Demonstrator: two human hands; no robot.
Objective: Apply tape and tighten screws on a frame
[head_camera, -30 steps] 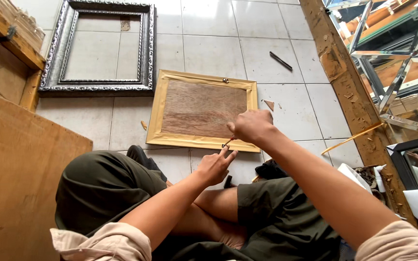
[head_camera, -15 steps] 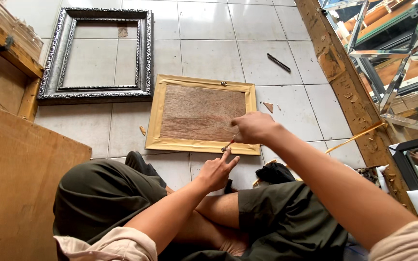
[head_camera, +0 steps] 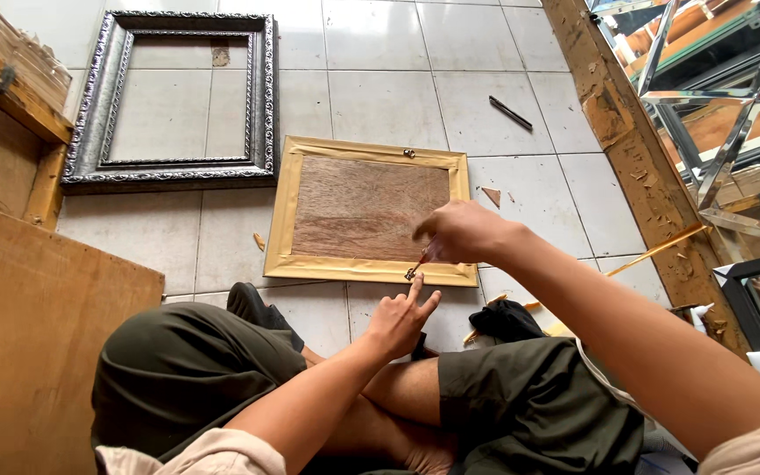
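The person sits cross-legged on a white tiled floor point(head_camera: 380, 105). The right hand point(head_camera: 461, 231) is closed around the red handle of a thin tool, probably a small screwdriver point(head_camera: 419, 262); the tool's tip points down to the lower edge of the gold frame point(head_camera: 371, 211). At the tip there is a tiny metal piece point(head_camera: 410, 275), too small to tell what it is. The left hand point(head_camera: 400, 321) is just below it, with two fingers stretched up toward the tool's tip and the other fingers curled; it grips nothing that can be seen.

The gold frame lies face down near the middle of the floor, with its brown wooden backing upward and a small metal hanger point(head_camera: 409, 153) on its far edge. To the left of it, toward the far left corner of the floor, lies an empty silver-black ornate frame point(head_camera: 173, 171). A dark narrow tool point(head_camera: 510, 113) lies on the tiles beyond the gold frame, at the far right. A brown board point(head_camera: 37, 343) stands at the left edge. A rough wooden beam point(head_camera: 635, 149) runs along the right edge, with mirror frames point(head_camera: 714, 79) behind it.
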